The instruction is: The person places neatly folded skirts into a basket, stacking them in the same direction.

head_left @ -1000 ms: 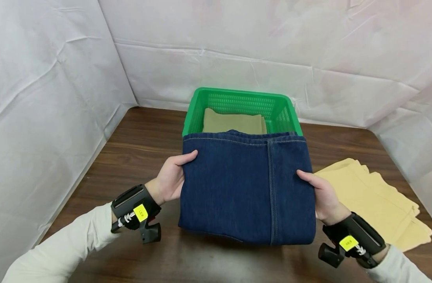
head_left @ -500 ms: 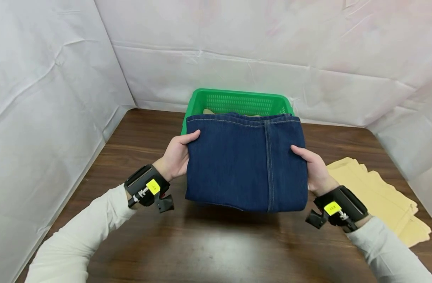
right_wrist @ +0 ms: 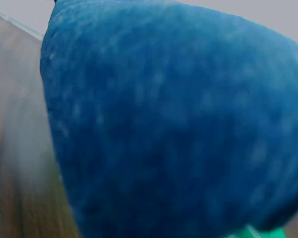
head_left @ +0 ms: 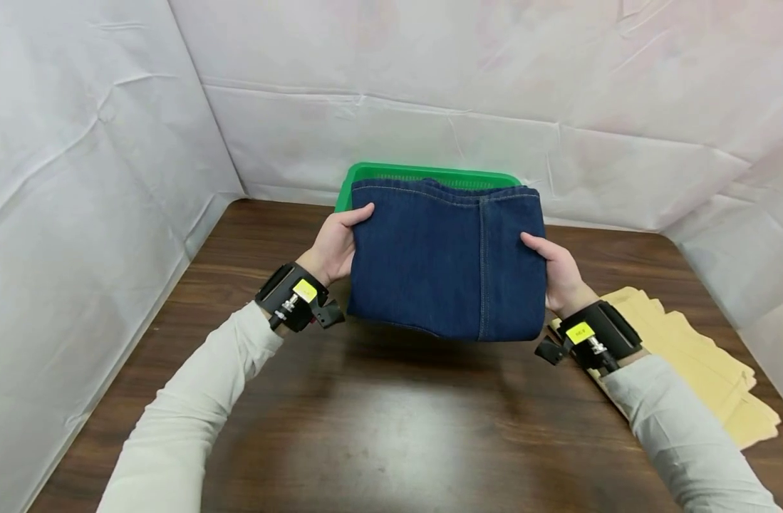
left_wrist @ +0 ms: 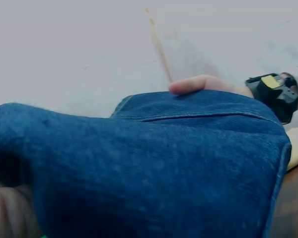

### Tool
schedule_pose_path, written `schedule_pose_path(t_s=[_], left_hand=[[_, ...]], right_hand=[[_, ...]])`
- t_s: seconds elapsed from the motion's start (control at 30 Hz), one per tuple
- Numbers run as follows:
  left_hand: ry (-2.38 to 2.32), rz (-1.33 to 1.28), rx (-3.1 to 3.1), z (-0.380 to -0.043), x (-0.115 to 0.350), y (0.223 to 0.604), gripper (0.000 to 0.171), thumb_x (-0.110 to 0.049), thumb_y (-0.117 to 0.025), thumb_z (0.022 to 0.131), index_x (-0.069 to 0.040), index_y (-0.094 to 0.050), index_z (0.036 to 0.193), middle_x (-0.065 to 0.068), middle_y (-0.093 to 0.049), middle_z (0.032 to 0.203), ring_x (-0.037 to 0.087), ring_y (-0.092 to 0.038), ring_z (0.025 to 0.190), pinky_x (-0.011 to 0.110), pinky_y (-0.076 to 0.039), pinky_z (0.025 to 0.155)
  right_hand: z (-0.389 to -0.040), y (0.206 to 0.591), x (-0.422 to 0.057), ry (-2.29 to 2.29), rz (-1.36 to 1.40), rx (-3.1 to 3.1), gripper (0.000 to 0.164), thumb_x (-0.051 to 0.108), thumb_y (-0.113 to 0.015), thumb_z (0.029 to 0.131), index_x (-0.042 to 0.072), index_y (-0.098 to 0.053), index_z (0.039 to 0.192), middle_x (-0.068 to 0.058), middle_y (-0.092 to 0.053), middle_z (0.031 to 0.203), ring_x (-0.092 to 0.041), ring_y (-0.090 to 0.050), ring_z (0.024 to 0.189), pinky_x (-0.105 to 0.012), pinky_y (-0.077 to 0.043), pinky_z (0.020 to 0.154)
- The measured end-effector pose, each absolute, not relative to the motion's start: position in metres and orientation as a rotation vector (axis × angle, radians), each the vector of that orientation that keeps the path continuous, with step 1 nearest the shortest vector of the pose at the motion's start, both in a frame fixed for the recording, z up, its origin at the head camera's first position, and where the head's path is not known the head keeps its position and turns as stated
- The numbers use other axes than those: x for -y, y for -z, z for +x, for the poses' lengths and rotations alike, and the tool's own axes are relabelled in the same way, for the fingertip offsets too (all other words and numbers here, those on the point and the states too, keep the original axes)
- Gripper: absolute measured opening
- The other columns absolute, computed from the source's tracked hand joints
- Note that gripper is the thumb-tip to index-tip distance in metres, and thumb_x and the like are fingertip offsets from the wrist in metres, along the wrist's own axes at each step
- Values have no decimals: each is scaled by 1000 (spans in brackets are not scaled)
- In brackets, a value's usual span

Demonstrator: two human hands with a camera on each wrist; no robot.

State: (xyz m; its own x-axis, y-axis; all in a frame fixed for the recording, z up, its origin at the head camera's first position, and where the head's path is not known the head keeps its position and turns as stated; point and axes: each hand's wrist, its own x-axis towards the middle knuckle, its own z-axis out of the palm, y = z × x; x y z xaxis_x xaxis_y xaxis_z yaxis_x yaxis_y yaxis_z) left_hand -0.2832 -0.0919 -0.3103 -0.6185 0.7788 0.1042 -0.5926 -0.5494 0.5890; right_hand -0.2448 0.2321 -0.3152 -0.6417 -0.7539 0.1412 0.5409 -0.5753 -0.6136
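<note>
A folded piece of dark blue denim (head_left: 423, 263), with a stitched seam down its right part, is held up between both hands. My left hand (head_left: 334, 246) grips its left side, thumb on the front and fingers behind. On the right side my right hand (head_left: 563, 276) grips it the same way. Behind the denim stands a green plastic basket (head_left: 429, 171); the cloth overlaps most of it in the head view, hiding its inside. In the left wrist view the denim (left_wrist: 154, 168) fills the lower part, with the right thumb on its far edge.
Several pale yellow sheets (head_left: 699, 356) lie fanned out on the right of the dark wooden table (head_left: 288, 442), partly under the right forearm. White sheeting (head_left: 429, 92) walls in the table at the back and sides.
Both hands have carried the denim away from me, up the head view and over the basket. The khaki folded cloth seen in the basket before is now hidden behind it.
</note>
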Motion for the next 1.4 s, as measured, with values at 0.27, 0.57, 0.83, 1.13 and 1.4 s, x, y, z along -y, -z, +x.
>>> schedule_pose_path(t_s=[0.27, 0.57, 0.83, 1.13, 1.4], left_hand=[[-2188, 425, -692, -303, 85, 310, 40, -25, -22, 101, -2, -54, 93, 11, -61, 86, 22, -61, 77, 33, -51, 68], [-2199, 440, -787, -326, 78, 304, 38, -24, -25, 101, -2, -53, 86, 10, -59, 78, 21, -59, 69, 31, -49, 62], [-2234, 438, -758, -343, 81, 303, 39, -22, -26, 101, 0, -53, 82, 11, -59, 74, 22, -59, 66, 31, -50, 60], [-2234, 479, -779, -356, 81, 300, 44, -23, -23, 101, 1, -51, 78, 13, -59, 71, 24, -60, 62, 32, -50, 57], [-2255, 377, -766, -370, 78, 300, 41, -24, -27, 101, 1, -53, 79, 14, -58, 70, 26, -59, 60, 34, -50, 56]], right_hand=[[-264, 314, -235, 2228, -455, -744, 58, 26, -5, 100, -4, -55, 103, -18, -65, 98, -30, -64, 88, -40, -53, 76], [-283, 310, -235, 2307, -403, -867, 53, 24, -13, 101, -3, -58, 97, -16, -66, 90, -27, -66, 80, -37, -54, 69], [-300, 307, -227, 2331, -325, -889, 48, 24, -18, 101, -2, -58, 94, -15, -66, 85, -26, -66, 76, -37, -54, 67], [-315, 302, -227, 2352, -302, -918, 42, 24, -24, 101, -1, -57, 96, -15, -65, 84, -27, -64, 74, -37, -54, 64], [-330, 300, -229, 2336, -280, -873, 43, 25, -24, 101, -1, -57, 97, -16, -64, 85, -28, -64, 75, -38, -53, 66]])
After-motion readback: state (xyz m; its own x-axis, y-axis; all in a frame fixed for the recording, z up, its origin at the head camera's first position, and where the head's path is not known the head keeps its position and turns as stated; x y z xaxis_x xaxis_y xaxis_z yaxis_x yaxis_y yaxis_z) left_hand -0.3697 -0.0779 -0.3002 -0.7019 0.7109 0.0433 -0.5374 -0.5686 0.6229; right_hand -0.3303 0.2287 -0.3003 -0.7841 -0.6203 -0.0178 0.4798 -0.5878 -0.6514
